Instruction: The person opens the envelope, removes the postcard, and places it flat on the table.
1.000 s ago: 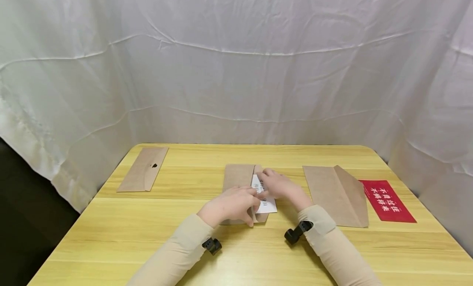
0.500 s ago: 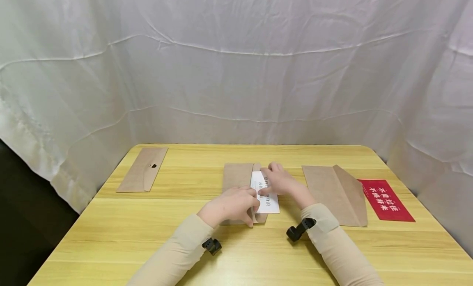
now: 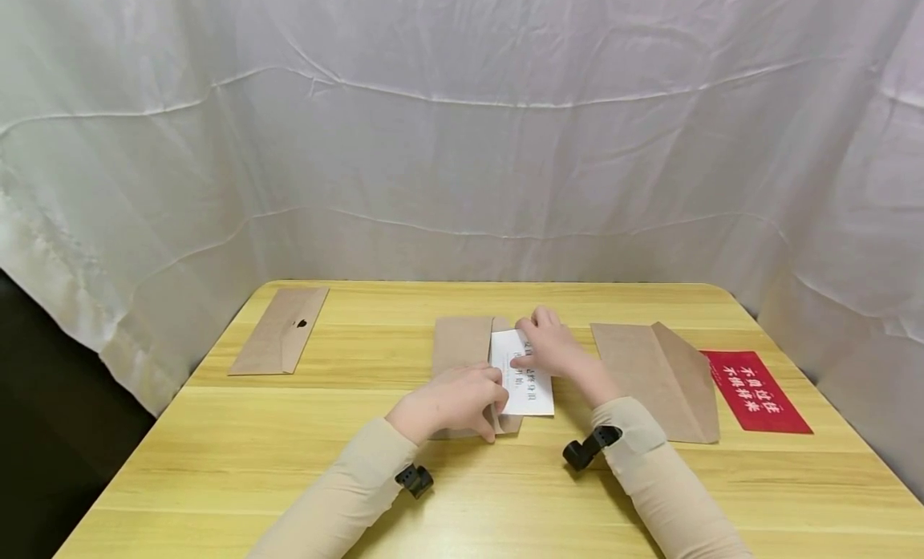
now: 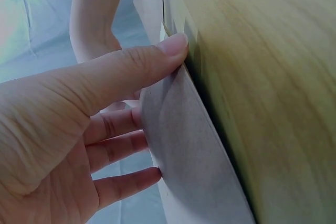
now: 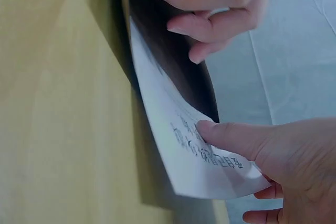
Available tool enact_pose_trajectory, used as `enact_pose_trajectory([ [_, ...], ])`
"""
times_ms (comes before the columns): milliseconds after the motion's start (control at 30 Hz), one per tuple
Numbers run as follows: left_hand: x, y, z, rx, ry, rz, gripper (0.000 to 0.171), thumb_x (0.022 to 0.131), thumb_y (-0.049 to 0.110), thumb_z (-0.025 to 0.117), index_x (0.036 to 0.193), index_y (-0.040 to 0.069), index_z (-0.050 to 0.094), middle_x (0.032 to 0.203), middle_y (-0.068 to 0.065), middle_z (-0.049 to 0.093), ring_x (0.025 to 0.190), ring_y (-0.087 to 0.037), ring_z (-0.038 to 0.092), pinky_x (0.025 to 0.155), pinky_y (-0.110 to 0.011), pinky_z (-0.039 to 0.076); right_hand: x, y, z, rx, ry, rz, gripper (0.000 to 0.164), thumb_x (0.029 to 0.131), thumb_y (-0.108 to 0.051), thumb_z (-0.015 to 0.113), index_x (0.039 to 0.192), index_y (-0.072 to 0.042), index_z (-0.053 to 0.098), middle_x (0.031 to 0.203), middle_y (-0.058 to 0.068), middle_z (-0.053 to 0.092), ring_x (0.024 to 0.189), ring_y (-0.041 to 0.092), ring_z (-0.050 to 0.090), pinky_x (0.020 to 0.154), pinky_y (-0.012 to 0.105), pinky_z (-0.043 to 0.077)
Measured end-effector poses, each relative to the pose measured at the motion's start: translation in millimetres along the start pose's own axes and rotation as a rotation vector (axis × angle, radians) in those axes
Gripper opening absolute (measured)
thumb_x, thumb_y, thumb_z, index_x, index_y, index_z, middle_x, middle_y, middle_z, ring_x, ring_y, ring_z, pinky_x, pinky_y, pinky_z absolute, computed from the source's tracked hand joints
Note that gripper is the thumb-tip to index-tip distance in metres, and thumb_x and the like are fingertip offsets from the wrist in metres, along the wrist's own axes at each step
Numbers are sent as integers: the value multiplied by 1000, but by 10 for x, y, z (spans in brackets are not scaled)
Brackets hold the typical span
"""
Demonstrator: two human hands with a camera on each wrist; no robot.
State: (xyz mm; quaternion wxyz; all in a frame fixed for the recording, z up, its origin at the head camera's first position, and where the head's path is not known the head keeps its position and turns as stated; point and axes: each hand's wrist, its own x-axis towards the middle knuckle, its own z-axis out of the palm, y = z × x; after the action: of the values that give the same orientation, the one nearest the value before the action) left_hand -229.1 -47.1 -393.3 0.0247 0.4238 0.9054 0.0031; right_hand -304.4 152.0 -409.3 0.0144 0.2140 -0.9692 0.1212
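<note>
My left hand [image 3: 456,400] holds the central brown envelope [image 3: 460,340] at its mouth. In the left wrist view the thumb presses one edge while the fingers spread along the bowed paper [image 4: 184,145]. A white card [image 3: 532,400] printed with black characters sticks out of the mouth to the right, over the unfolded flap. My right hand [image 3: 557,352] pinches this card by its far right part. In the right wrist view the thumb lies on the card's printed face [image 5: 168,135], with fingers beneath. The card's other end is hidden inside the dark opening of the envelope.
A second brown envelope [image 3: 635,374] lies to the right with its flap unfolded. It overlaps a red card [image 3: 758,390] with white characters. At the far left lies a closed brown envelope [image 3: 277,334] with a small black mark. White cloth [image 3: 462,142] hangs behind the wooden table [image 3: 325,463].
The right hand has moved right and slightly away, drawing the white card further out of the envelope, so more print shows. The left hand has stayed in place on the envelope.
</note>
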Motion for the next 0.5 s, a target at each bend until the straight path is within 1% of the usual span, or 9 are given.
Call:
enact_pose_trajectory([
  [100,8,0,2,-14,-1,3,31,67,46,84,85,25,68,92,12,55,87,-6,48,74,-19,43,-24,48,-36,-1,-3,13,65,78,-36,80,127,-1,54,109,13,42,100,28,39,80,38,38],
  [233,20,-4,4,-57,-8,-3,30,67,42,85,82,24,66,94,12,55,89,-6,48,76,-18,43,-50,126,-69,14,-4,35,64,78,-35,80,127,-2,55,112,15,44,103,29,40,83,41,40],
  [367,29,-9,-1,-114,-15,1,30,68,38,86,82,22,65,94,11,54,90,-6,47,78,-17,43,-64,218,-76,32,-5,55,64,78,-35,81,127,-3,55,112,14,44,103,28,40,83,42,40],
  [500,34,-13,-3,-147,-14,10,29,68,35,86,82,21,65,91,12,52,89,-5,47,79,-16,43,-80,315,-97,49,-21,85,63,79,-34,80,128,-2,54,111,14,44,103,29,39,84,42,40],
])
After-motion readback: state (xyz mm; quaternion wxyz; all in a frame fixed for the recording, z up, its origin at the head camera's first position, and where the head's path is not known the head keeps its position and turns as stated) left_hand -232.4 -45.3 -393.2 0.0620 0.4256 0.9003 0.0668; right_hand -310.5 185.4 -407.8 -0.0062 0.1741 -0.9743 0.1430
